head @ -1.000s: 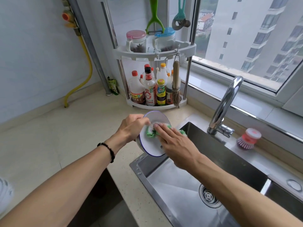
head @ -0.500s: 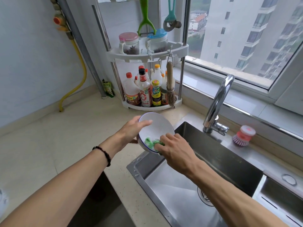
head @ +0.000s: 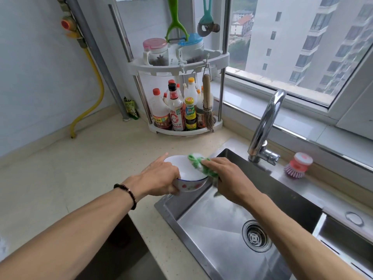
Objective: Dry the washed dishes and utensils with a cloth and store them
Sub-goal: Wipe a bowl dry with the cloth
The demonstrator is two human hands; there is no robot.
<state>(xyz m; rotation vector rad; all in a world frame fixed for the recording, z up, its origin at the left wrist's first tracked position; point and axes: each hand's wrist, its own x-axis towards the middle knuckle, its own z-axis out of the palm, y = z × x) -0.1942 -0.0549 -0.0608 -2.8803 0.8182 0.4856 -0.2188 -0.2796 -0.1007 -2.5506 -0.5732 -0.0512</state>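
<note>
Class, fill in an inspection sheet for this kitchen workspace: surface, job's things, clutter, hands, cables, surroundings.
Surface: beige countertop beside a steel sink.
Job's things: white bowl held at the sink's corner; green cloth on its rim.
Clutter: pink dish brush; corner rack with bottles and jars.
Hands: left hand grips the bowl; right hand presses the cloth.
Cables: yellow hose on the wall.
Surroundings: faucet, window.

Cloth (head: 203, 166) (partly under hand (head: 232, 178)).
</note>
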